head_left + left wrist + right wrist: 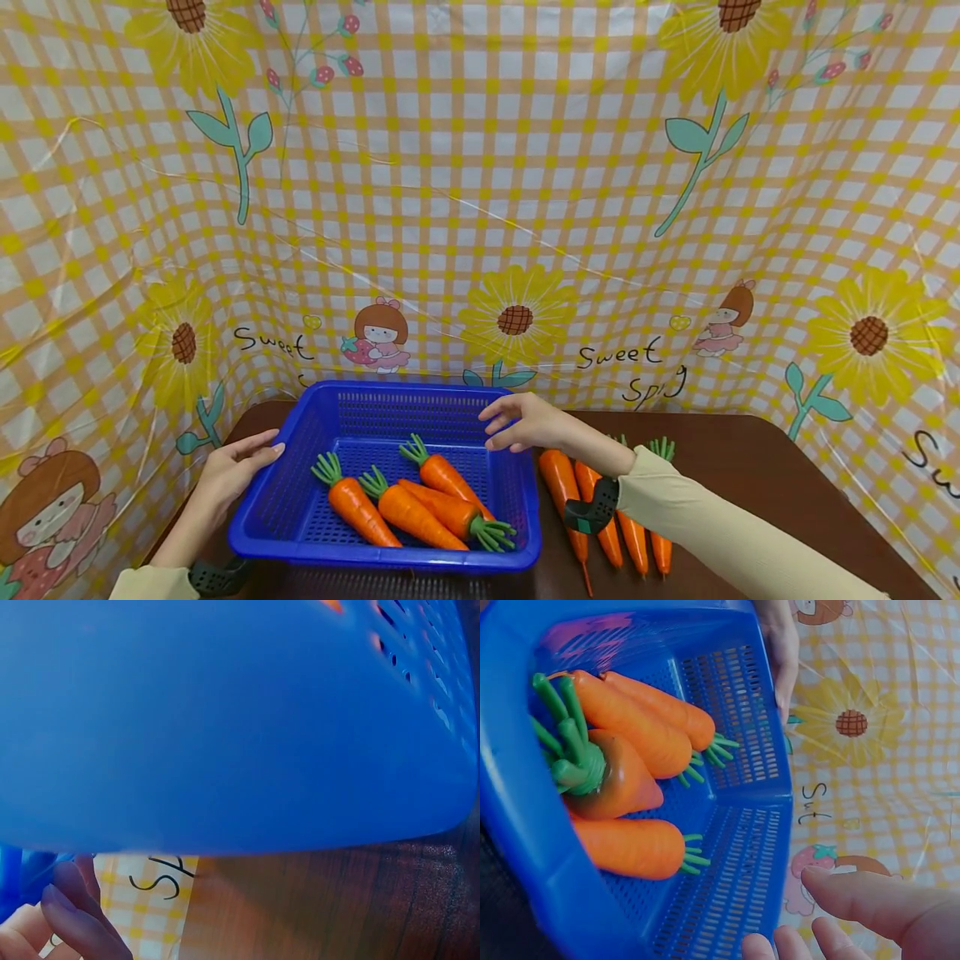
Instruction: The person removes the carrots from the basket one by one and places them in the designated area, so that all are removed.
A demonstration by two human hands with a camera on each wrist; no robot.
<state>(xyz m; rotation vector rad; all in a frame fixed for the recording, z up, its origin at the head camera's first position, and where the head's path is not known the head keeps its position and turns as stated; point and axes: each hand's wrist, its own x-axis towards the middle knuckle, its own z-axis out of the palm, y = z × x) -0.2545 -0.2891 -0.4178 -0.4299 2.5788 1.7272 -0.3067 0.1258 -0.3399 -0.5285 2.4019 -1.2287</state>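
A blue perforated plastic basket [322,546] stands on the table with several orange carrots [360,510] inside, their green stubby tops pointing different ways. My left hand [228,475] is at the basket's left side, thumb and fingers extended with the tips right at the outer rim. In the left wrist view the blue wall fills most of the picture, and the fingers [79,911] show at the lower left. Over the basket's right side hovers my right hand [525,421], fingers spread and loosely bent, nothing between them. Its thumb and fingertips [840,892] appear beside the basket in the right wrist view.
Several more carrots [558,479] lie side by side on the dark brown table [738,492], right of the basket and partly under my right forearm. A checked cloth with sunflowers [515,320] encloses the table at the back and sides.
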